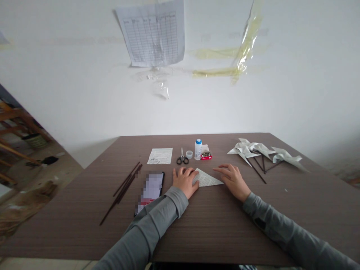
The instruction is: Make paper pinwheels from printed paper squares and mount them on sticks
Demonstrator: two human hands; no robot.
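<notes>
Currently, the left hand (185,182) lies flat, fingers together, pressing one corner of a white triangular paper sheet (206,179) onto a brown wood-grain table (242,232). The right hand (232,182) rests open, fingers slightly spread, just beside the opposite tip, pinching nothing. Black-handled steel scissors (182,158) lie beyond the sheet.

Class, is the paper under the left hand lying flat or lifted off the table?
Flat: the paper lies against the table, one corner pressed beneath the left hand.
</notes>
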